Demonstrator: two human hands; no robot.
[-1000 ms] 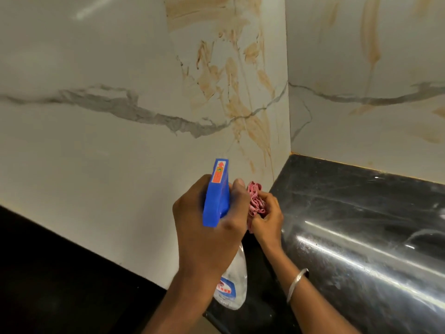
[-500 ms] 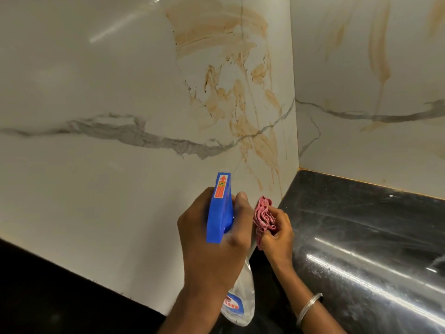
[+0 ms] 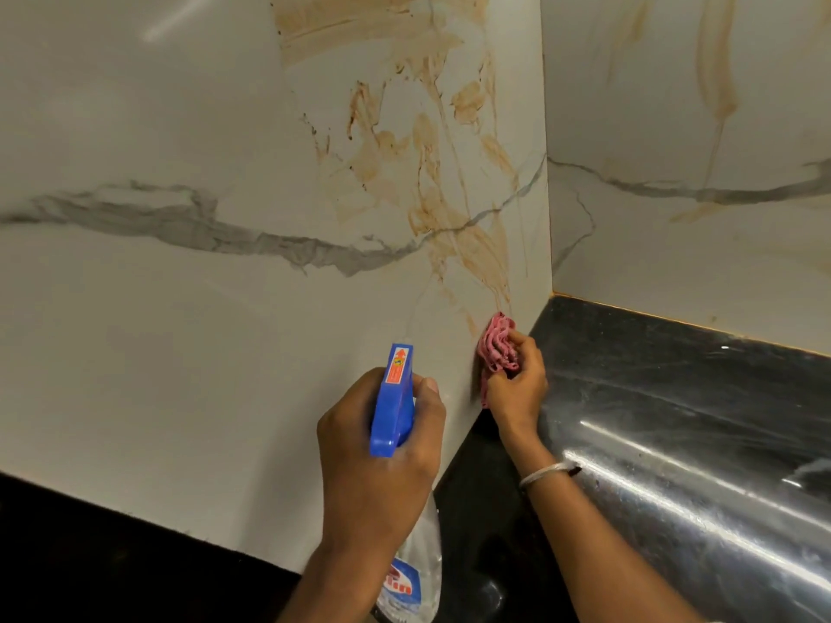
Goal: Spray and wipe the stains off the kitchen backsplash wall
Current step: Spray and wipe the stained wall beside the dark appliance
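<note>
The marble backsplash wall (image 3: 180,330) meets the black desk (image 3: 674,397) in a corner, and brown stains (image 3: 431,182) run down above the right hand (image 3: 517,388). A moment ago this hand was beside the left hand (image 3: 382,469). Now it has gone forward and pinches the bunched pink cloth (image 3: 497,344) against the lowest stain. The left hand grips the spray bottle (image 3: 393,397). I judge the wiping is beginning.

Spray bottle (image 3: 395,397) trigger behind left hand (image 3: 377,474)
</note>
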